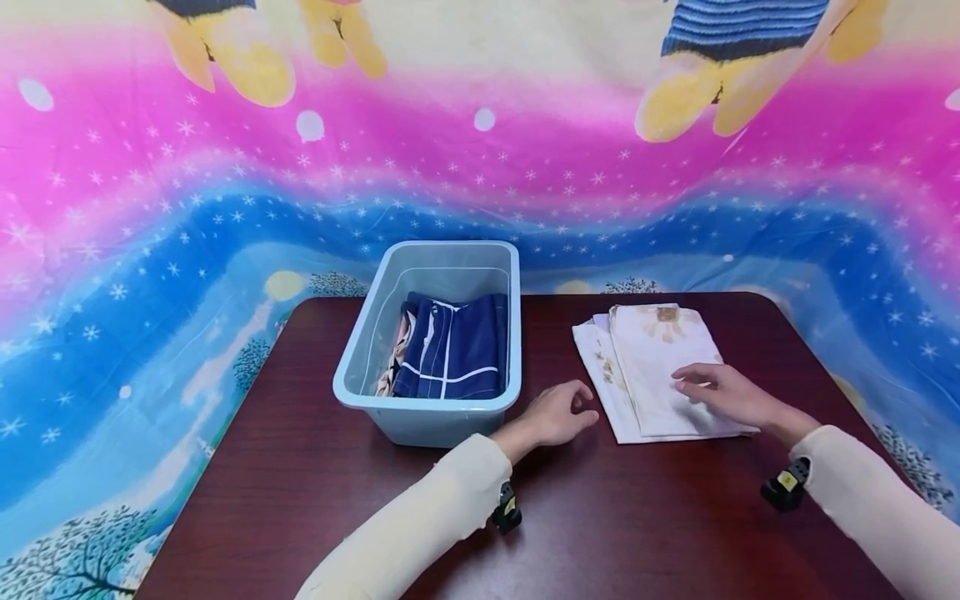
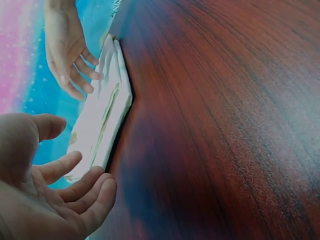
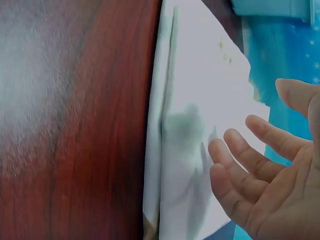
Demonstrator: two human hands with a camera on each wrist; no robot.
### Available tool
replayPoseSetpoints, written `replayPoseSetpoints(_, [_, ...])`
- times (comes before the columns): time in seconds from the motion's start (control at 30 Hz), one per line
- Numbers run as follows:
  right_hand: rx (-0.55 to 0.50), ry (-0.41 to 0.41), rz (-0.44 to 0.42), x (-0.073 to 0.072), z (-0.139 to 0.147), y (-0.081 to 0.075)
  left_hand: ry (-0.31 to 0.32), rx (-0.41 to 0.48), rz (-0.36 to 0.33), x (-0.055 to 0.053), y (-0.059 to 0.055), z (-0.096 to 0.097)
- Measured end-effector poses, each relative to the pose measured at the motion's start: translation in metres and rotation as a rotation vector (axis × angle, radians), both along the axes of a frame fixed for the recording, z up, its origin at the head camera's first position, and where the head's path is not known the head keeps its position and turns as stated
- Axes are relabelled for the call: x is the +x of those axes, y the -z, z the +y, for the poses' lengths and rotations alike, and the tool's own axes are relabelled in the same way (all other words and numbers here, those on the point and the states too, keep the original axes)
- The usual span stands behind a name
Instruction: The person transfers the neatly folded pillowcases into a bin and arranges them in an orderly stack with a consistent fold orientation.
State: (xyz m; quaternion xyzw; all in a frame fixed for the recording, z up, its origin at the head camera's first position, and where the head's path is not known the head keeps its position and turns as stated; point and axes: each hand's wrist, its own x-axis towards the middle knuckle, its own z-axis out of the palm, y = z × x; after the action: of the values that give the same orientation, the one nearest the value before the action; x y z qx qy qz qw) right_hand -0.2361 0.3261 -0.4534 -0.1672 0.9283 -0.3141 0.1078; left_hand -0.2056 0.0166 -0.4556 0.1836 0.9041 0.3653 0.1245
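Note:
Two folded white cloths lie overlapped on the right of the table. The upper folded cloth (image 1: 652,392) has a tan flower print; the lower folded cloth (image 1: 600,367) shows along the left side with small tan marks. My right hand (image 1: 727,393) hovers over the right part of the upper cloth, fingers loosely bent and nothing in them. Just left of the cloths is my left hand (image 1: 553,414), low over the table in front of the basin, its fingers relaxed and holding nothing. In the right wrist view the right fingers (image 3: 240,175) stay apart from the cloth.
A light blue plastic basin (image 1: 352,392) stands left of the cloths. Inside it lie a folded navy cloth (image 1: 468,342) with white lines and a patterned cloth (image 1: 397,354). The dark red wooden table (image 1: 315,517) backs onto a colourful printed curtain (image 1: 420,192).

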Motion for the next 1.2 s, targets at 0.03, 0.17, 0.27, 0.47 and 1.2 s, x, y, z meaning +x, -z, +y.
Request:
replayPoseSetpoints(0.03, [0.006, 0.011, 0.003, -0.001, 0.002, 0.0, -0.001, 0.005, -0.004, 0.0, 0.0, 0.0])
replayPoseSetpoints(0.17, [0.012, 0.062, -0.017, -0.006, 0.012, 0.0, -0.021, 0.025, -0.031, -0.001, 0.0, 0.002])
replayPoseSetpoints(0.27, [-0.005, 0.091, -0.037, -0.008, 0.019, 0.001, -0.039, 0.045, -0.059, -0.004, 0.001, 0.004])
replayPoseSetpoints(0.47, [-0.02, 0.13, -0.053, -0.014, 0.031, 0.0, -0.064, 0.081, -0.085, -0.009, 0.005, 0.005])
replayPoseSetpoints(1.2, [0.027, 0.276, -0.138, -0.035, 0.07, 0.004, -0.102, 0.188, -0.114, -0.023, 0.019, 0.01])
